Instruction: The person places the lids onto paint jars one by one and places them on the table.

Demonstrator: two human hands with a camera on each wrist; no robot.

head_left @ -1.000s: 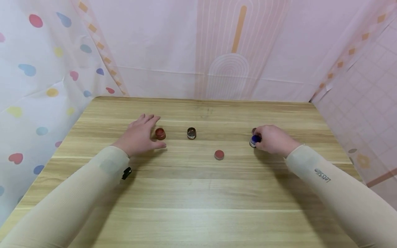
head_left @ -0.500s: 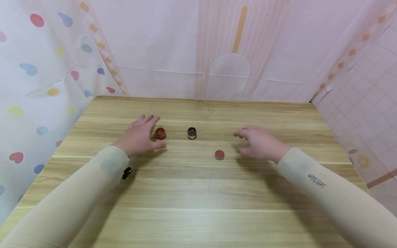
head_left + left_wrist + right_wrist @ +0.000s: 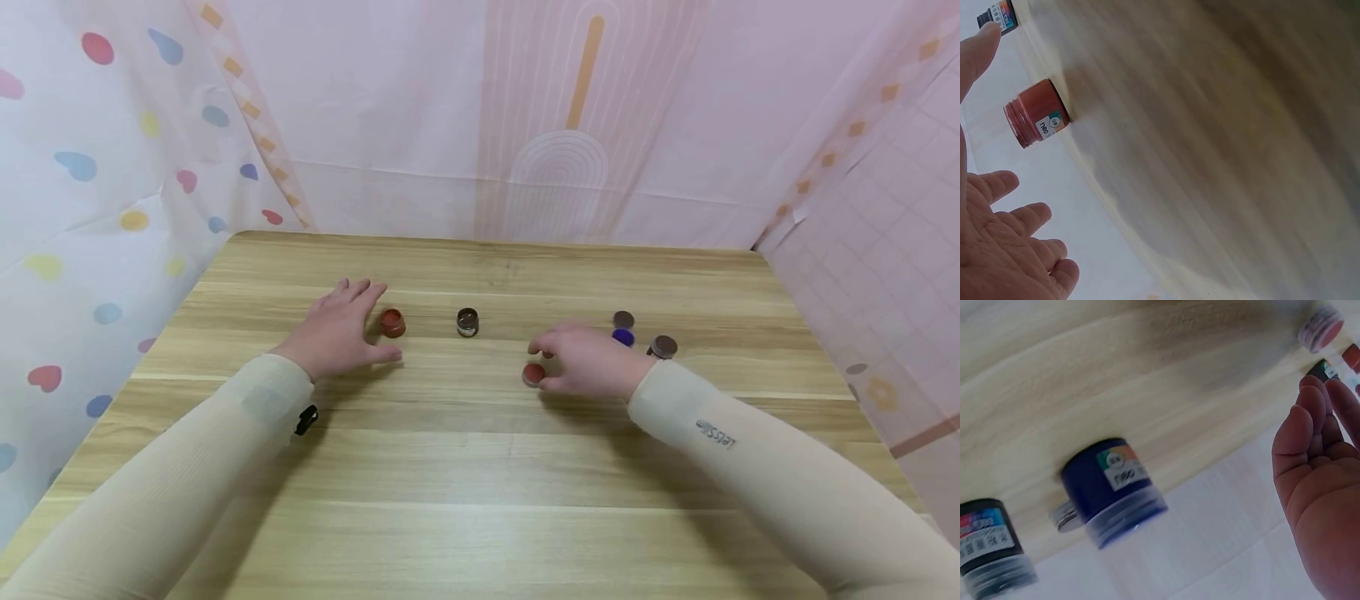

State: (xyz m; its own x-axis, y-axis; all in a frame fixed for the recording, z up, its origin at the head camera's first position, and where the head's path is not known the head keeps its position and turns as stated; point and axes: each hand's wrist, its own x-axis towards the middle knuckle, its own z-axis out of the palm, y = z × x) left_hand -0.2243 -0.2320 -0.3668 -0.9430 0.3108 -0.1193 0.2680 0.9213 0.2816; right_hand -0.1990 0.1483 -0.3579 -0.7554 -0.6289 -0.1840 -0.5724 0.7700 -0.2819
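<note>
My left hand (image 3: 336,329) lies with fingers spread and thumb apart beside an open red-brown paint jar (image 3: 392,323); the left wrist view shows the same lidless jar (image 3: 1036,114) apart from the fingers. My right hand (image 3: 588,360) hangs over a loose red lid (image 3: 533,375), its loosely bent fingers and thumb on either side. In the right wrist view, a gap shows between that lid (image 3: 1321,328) and the hand (image 3: 1329,487). An open dark paint jar (image 3: 467,322) stands between the hands.
Behind my right hand stand a blue-lidded paint jar (image 3: 622,337) and a dark brown-lidded one (image 3: 663,347), both partly hidden by the arm. A loose dark lid (image 3: 623,319) lies just behind them. Patterned curtains (image 3: 390,117) border the wooden table (image 3: 465,467).
My right hand has let go of the blue paint jar and moved left to the red lid, uncovering the jars on the right. The left hand has stayed in place.
</note>
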